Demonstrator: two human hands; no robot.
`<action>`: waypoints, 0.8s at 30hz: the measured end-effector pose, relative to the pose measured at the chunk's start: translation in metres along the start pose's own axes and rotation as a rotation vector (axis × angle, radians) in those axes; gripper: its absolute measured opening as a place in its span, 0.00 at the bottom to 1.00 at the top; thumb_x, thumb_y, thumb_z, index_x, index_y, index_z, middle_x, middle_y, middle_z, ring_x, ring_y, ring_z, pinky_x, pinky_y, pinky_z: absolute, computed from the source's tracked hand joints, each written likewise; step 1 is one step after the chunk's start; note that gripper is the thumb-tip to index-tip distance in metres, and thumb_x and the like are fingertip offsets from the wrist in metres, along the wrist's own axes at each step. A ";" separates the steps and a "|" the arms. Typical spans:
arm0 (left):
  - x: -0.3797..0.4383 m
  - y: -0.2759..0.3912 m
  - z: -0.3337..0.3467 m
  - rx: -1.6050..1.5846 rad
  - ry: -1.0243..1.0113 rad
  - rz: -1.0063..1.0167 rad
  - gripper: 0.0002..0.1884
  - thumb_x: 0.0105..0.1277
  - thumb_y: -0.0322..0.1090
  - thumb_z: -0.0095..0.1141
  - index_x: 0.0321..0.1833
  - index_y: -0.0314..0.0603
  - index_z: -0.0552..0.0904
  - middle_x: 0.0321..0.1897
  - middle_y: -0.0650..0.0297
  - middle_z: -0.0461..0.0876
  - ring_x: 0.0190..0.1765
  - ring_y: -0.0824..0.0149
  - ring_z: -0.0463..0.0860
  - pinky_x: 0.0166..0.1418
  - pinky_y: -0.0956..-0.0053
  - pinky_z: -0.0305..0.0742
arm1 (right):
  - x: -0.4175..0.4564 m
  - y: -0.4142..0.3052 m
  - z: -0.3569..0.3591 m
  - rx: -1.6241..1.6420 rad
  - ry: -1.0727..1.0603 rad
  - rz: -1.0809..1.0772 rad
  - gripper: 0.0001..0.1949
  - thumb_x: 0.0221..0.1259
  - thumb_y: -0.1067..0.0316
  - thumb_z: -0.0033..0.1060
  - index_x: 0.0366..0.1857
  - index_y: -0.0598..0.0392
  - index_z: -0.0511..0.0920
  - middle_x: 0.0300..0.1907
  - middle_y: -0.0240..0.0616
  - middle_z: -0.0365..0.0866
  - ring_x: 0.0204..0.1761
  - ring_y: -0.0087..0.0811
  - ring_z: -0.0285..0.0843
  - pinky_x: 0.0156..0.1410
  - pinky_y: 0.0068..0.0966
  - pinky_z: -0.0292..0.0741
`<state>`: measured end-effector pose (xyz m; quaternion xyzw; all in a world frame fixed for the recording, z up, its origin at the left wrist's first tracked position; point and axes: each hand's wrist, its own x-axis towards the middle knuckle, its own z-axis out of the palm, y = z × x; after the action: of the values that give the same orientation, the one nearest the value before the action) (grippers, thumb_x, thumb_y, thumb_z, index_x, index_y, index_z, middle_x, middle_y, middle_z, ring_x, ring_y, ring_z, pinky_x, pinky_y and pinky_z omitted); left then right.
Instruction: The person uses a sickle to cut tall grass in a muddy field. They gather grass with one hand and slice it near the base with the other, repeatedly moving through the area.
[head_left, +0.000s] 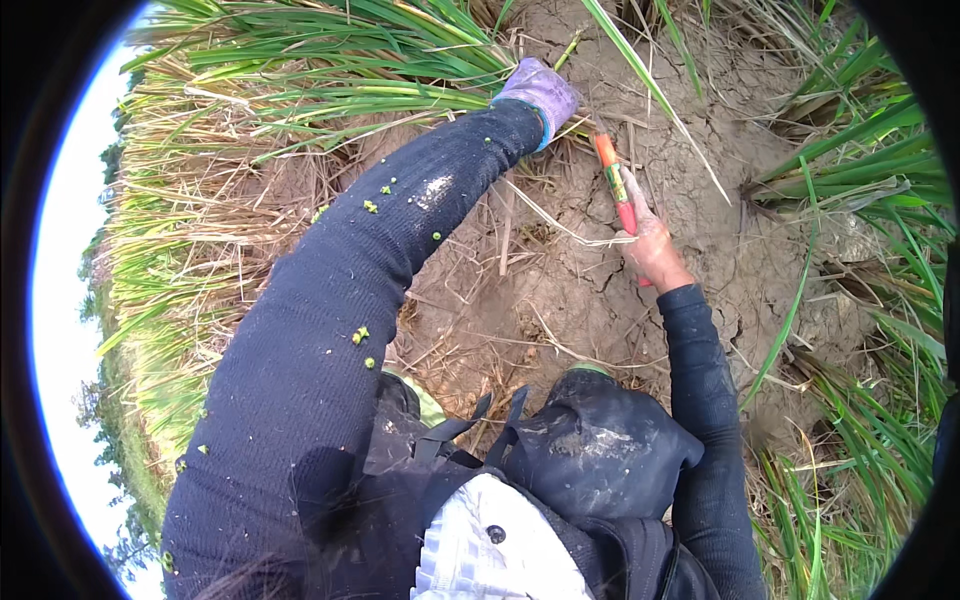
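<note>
My left hand (541, 90), in a purple glove, is closed around the lower stems of a bunch of long green grass-like leaves (382, 71), near the top of the view. The leaves stretch away to the left, and my fingers are mostly hidden. My right hand (649, 246) is bare and muddy. It grips the red end of a hand tool (616, 184) with an orange and red handle and a printed band. The tool's orange end points up towards the stem bases just right of my glove. Its blade is too blurred to make out.
Cracked, muddy soil (697, 225) strewn with dry straw lies between my hands and knees. More green clumps (847, 172) grow along the right. Dense, partly dry stalks (202, 225) line the left. My dark-clad knee (600, 442) is below.
</note>
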<state>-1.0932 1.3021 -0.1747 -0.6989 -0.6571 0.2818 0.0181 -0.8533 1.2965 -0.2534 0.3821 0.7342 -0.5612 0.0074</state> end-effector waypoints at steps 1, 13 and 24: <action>-0.005 0.000 0.009 -0.014 -0.015 -0.018 0.08 0.60 0.31 0.52 0.37 0.47 0.85 0.35 0.60 0.86 0.43 0.60 0.86 0.44 0.64 0.76 | -0.028 0.013 0.002 -0.016 -0.025 -0.006 0.43 0.48 0.80 0.49 0.74 0.38 0.51 0.55 0.53 0.75 0.48 0.41 0.79 0.52 0.28 0.73; -0.139 -0.012 0.064 0.074 -0.264 0.119 0.05 0.58 0.33 0.53 0.33 0.47 0.82 0.27 0.61 0.84 0.36 0.59 0.85 0.38 0.62 0.76 | -0.169 0.033 -0.019 0.231 0.142 0.035 0.42 0.47 0.82 0.44 0.74 0.53 0.49 0.71 0.44 0.59 0.63 0.32 0.68 0.62 0.23 0.67; -0.116 -0.089 0.046 0.378 -0.177 0.074 0.23 0.63 0.36 0.46 0.64 0.50 0.71 0.71 0.57 0.63 0.76 0.56 0.52 0.77 0.59 0.46 | 0.102 -0.089 0.053 -0.057 -0.260 -0.119 0.42 0.52 0.76 0.52 0.74 0.32 0.50 0.43 0.53 0.79 0.45 0.47 0.80 0.49 0.35 0.76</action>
<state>-1.1910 1.1909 -0.1354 -0.6792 -0.5655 0.4608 0.0810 -0.9982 1.3018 -0.2446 0.2617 0.7639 -0.5845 0.0801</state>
